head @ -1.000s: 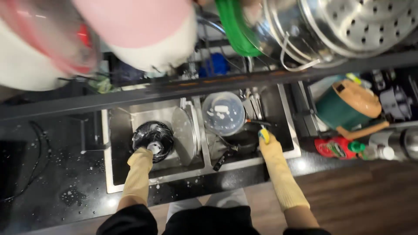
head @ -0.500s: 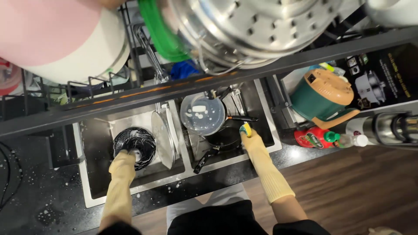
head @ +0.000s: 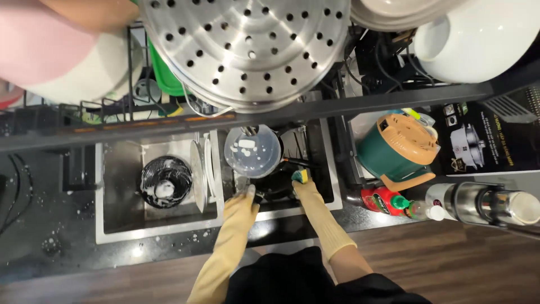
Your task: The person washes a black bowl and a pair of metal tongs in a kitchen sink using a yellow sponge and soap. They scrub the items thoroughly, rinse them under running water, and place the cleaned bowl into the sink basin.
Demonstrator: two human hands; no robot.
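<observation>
- While we scrub, our left hand (head: 243, 204) should steady the dark pan (head: 275, 188) by its rim, fingers spread against it.
- Our right hand (head: 306, 188), closed on the yellow-green sponge (head: 300, 176), should press evenly.
- We find the pan low in the right sink basin (head: 323, 163), black, wet, under a soapy glass lid (head: 252, 151).

Both hands, the left hand (head: 243, 204) and the right hand (head: 306, 192), wear long yellowish rubber gloves reaching up the forearms. The top is black.
</observation>
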